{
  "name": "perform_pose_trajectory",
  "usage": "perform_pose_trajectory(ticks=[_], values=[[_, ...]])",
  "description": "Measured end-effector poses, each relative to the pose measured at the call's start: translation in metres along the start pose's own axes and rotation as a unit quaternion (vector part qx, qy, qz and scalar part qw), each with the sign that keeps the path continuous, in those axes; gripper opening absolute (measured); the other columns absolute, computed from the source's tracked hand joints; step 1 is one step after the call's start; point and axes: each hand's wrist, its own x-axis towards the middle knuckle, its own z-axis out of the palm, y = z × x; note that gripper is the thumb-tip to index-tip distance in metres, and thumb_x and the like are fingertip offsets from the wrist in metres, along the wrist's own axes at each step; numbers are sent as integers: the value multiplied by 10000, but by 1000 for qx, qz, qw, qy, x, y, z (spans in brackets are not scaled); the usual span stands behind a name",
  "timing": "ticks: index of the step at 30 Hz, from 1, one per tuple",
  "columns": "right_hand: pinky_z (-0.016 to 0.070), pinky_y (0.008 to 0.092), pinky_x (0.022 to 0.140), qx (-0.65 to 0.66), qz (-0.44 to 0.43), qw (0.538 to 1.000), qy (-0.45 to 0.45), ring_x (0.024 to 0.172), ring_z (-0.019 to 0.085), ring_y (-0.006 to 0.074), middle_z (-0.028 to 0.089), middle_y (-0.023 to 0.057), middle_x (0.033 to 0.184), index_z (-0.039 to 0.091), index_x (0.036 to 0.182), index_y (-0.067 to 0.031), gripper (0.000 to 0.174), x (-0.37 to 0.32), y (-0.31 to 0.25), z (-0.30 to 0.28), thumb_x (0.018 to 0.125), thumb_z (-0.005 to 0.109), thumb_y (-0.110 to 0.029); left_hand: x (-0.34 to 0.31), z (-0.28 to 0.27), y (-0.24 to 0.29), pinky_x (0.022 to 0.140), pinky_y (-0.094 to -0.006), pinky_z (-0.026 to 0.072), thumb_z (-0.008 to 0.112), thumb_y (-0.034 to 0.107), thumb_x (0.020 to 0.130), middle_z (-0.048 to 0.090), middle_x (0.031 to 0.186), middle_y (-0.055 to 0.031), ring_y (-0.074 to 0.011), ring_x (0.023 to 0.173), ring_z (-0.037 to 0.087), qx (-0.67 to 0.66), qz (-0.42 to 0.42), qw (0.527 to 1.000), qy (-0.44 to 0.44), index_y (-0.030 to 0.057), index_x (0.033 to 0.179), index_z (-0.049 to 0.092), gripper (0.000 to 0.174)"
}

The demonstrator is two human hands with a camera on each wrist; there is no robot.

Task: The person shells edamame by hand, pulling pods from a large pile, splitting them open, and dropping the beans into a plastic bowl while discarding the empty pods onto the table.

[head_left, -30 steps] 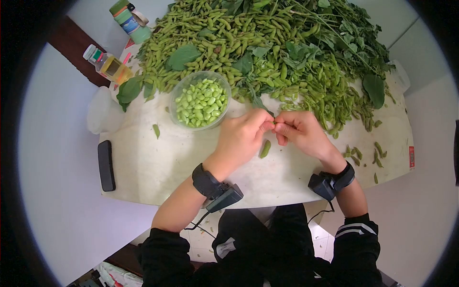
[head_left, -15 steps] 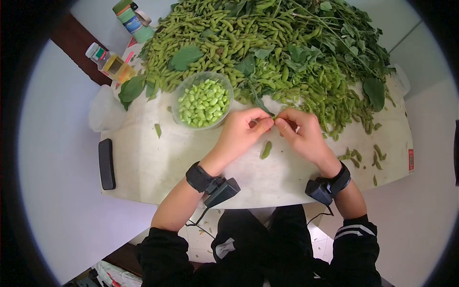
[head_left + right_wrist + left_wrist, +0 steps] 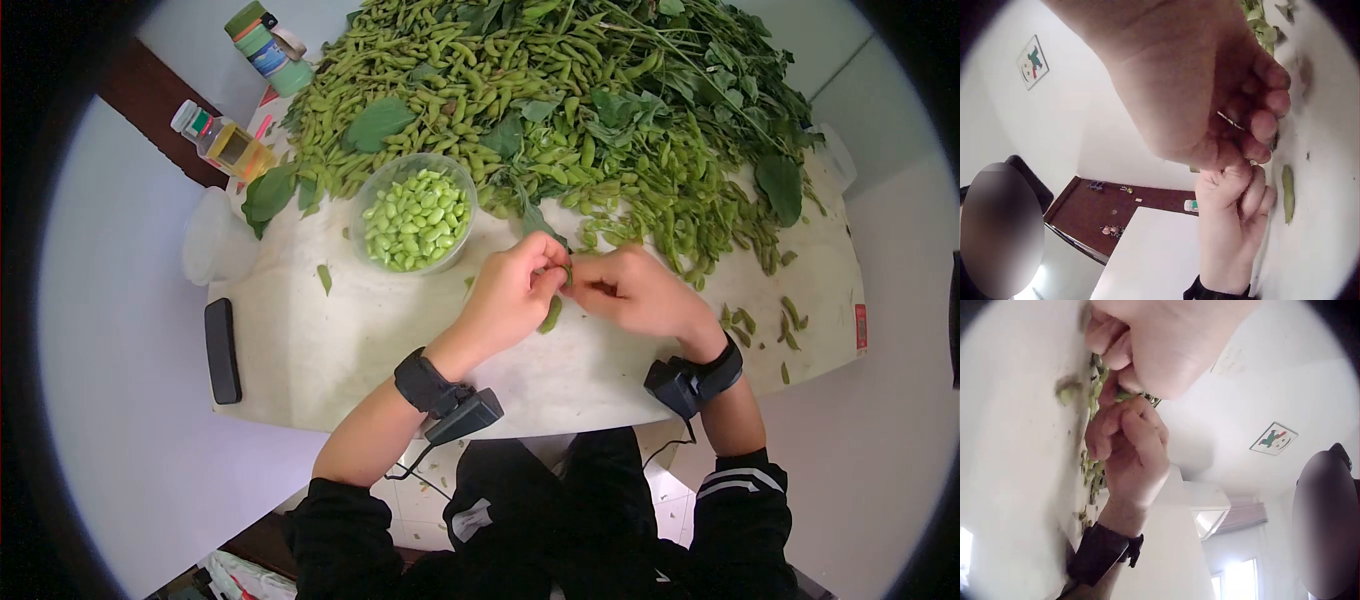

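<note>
The left hand (image 3: 508,292) and right hand (image 3: 645,290) meet, pinching a green pod (image 3: 569,273), the bowl (image 3: 371,186) at ten o'clock, nearer the left.

No lettering legible; flask label (image 3: 268,57), bottle label (image 3: 228,146), red sticker (image 3: 861,326) on table (image 3: 310,370) (print too small).

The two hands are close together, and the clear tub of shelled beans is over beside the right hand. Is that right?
Not quite: the clear tub of shelled beans is beside the left hand, not the right hand. The head view shows it. The two hands are close together, as you said.
</note>
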Motion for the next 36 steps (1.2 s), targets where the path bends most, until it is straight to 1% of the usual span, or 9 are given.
perform_pose_trajectory(ticks=[5,9,10,12,16,20,22,26,36], values=[[367,312,464,20,-29,980,-193,470,483,240,488,110,523,553,644,-22,130,-4,-4,10,730,559,-119,4,-3,1,608,-221,430,478,-4,834,584,779,-69,-106,687,571,-61,10,997,50,-10,912,451,83],[359,226,461,83,-72,994,8,452,451,117,528,46,560,580,702,-19,54,-2,-8,3,752,559,-23,5,-1,-2,597,-234,439,493,-15,822,597,785,-96,-144,697,603,-24,72,995,59,-18,895,447,87],[349,219,460,131,-45,979,147,462,444,108,528,45,580,570,787,-20,57,-3,-5,4,795,533,-63,4,-2,-1,597,-234,439,493,-15,822,597,785,-96,-144,697,603,-25,72,995,59,-18,895,447,87],[349,217,454,280,-49,897,338,469,444,94,544,41,616,538,961,-15,176,-4,6,-1,869,472,-150,3,-4,4,720,-228,417,440,-30,845,582,857,-71,-106,830,545,-93,26,995,-6,3,921,452,84],[345,212,439,421,-24,784,455,459,436,81,553,57,634,432,1153,1,329,1,-1,-5,917,399,-225,3,-7,6,740,-230,410,439,-37,841,589,885,-79,-108,847,538,-52,50,997,-13,-2,928,454,95],[354,209,446,423,95,786,442,468,448,82,548,59,624,421,1169,10,343,5,-6,-2,901,425,-204,3,-6,10,754,-235,405,438,-34,842,592,907,-88,-109,852,532,-84,31,996,-15,1,1052,422,214],[371,212,468,326,146,899,254,504,468,81,552,48,650,455,1140,1,310,3,-4,-2,879,452,-166,3,-7,10,758,-234,403,433,-38,841,591,915,-94,-110,855,528,-80,32,996,-6,7,1110,394,276],[396,198,532,320,117,935,102,608,491,51,550,6,710,525,1032,-16,222,3,-6,8,816,526,-68,3,-6,9,769,-225,393,405,-57,836,567,947,-96,-102,857,508,-119,60,991,-1,40,1217,293,408],[402,191,540,253,97,945,182,621,503,44,584,29,727,520,855,-8,134,3,-6,11,788,601,-90,4,-8,7,675,-218,444,510,46,850,583,837,-75,-102,782,566,-148,44,988,-18,-20,1002,485,168]])
